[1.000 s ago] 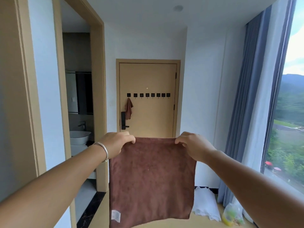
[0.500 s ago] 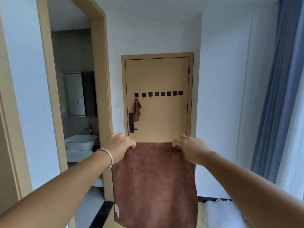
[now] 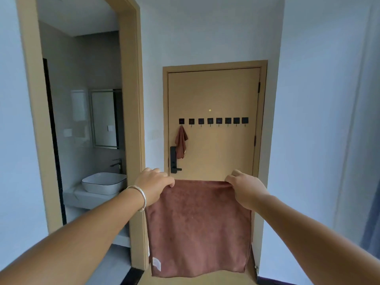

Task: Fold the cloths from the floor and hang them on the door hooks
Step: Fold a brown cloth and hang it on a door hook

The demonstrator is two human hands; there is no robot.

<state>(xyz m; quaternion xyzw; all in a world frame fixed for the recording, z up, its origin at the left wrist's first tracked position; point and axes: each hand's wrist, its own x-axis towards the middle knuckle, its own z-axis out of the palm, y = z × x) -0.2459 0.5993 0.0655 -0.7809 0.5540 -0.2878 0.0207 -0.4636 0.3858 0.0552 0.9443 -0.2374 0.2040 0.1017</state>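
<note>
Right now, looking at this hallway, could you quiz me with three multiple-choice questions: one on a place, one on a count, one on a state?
1. Where does the small hung cloth hang?
A. leftmost hook
B. rightmost hook
C. door handle

2. How many black hooks are on the door?
A. five
B. eight
C. twelve

3. How is the brown cloth held?
A. bundled in one hand
B. spread, hanging from its top corners
C. lying on the floor

Answers: 1 A, it hangs below the first hook. 2 B, eight squares in a row. 3 B, the left hand and right hand each pinch a corner.
</note>
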